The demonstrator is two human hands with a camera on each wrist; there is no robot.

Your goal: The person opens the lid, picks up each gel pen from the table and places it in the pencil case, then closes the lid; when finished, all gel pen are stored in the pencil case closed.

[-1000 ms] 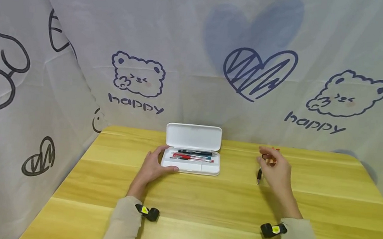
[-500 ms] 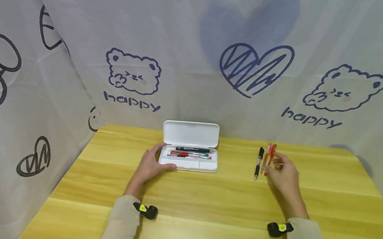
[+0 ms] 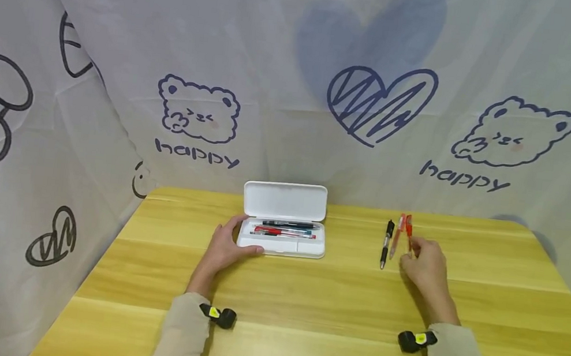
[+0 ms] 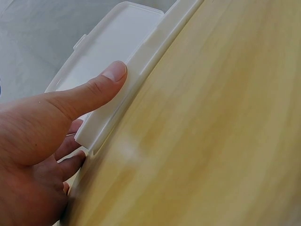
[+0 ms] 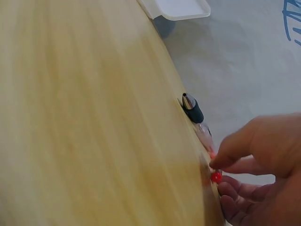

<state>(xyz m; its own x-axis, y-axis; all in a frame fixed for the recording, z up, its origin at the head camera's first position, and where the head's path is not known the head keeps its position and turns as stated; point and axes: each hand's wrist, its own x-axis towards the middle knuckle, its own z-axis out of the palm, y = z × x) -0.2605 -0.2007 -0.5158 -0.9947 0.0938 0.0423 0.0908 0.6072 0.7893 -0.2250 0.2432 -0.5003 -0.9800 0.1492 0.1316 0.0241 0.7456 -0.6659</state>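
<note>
An open white pencil case [image 3: 311, 248] stands near the back of the table with its lid raised. Several pens [image 3: 280, 232], red, black and teal, lie inside it. My left hand [image 3: 224, 246] grips its left end, thumb along the front wall and fingers round the far side. At the right, my right hand [image 3: 428, 265] pinches a red pen [image 3: 409, 226] near its lower end; in the right wrist view its red tip [image 5: 216, 177] shows between thumb and fingers. Just left of it lie a pinkish-red pen [image 3: 397, 236] and a black pen [image 3: 386, 244].
A pale cloth [image 3: 277, 154] with printed bears and hearts hangs right behind the back edge of the wooden table [image 3: 302, 313]. A small black wrist camera [image 3: 225, 318] sits on the left sleeve, another camera [image 3: 408, 341] on the right.
My right hand has moved from over the pens to their right side and taken hold of the rightmost red pen, whose top now leans left. The left hand stays at the case.
</note>
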